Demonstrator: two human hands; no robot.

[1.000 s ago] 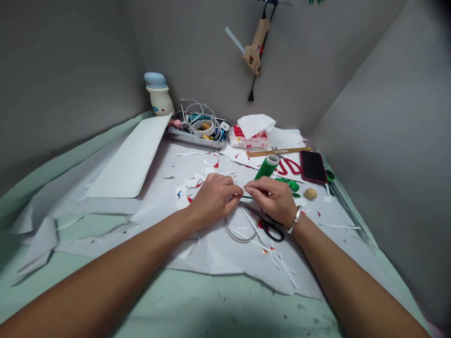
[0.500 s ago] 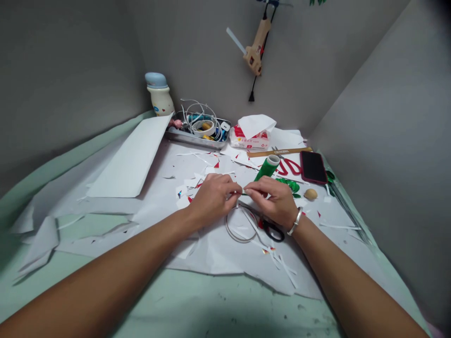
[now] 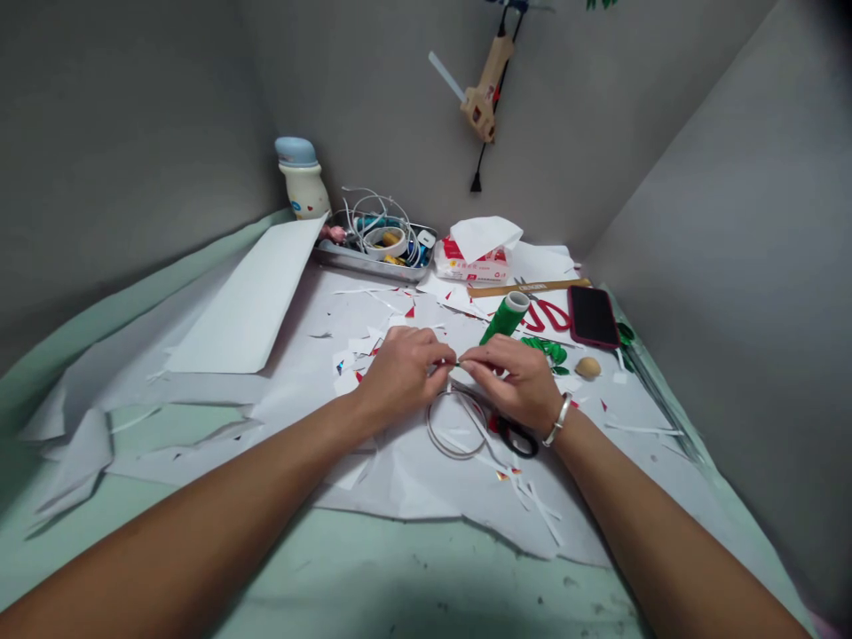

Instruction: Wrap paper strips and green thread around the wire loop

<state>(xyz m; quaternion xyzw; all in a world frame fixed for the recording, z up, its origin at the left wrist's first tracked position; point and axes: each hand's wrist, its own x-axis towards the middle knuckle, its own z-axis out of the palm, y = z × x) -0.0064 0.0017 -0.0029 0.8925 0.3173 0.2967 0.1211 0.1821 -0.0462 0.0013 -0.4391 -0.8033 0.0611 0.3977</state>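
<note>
My left hand [image 3: 407, 368] and my right hand [image 3: 516, 377] meet over the middle of the table, both with thumb and index finger pinched. Between the fingertips runs a thin dark green strand [image 3: 458, 364]; most of it is hidden, so whether it is thread or wire I cannot tell. Just behind my right hand stands a green thread spool [image 3: 504, 319], slightly tilted. Below my hands lie a thin metal hoop [image 3: 434, 437] and scissors with a black handle [image 3: 523, 439], partly covered by my right hand. Green shiny leaf-like pieces [image 3: 554, 349] lie beyond my right knuckles.
Red-handled scissors [image 3: 554, 315], a brown ruler [image 3: 559, 286], a phone [image 3: 592, 317] and a small tan ball [image 3: 587, 367] lie at right. Behind are a tissue pack [image 3: 469, 264], a metal tray [image 3: 363, 261] and a bottle [image 3: 306, 191]. A glue gun [image 3: 480, 106] hangs above.
My fingertips have drawn slightly closer together, the right hand shifting a little left. Less of the green strand shows between them.
</note>
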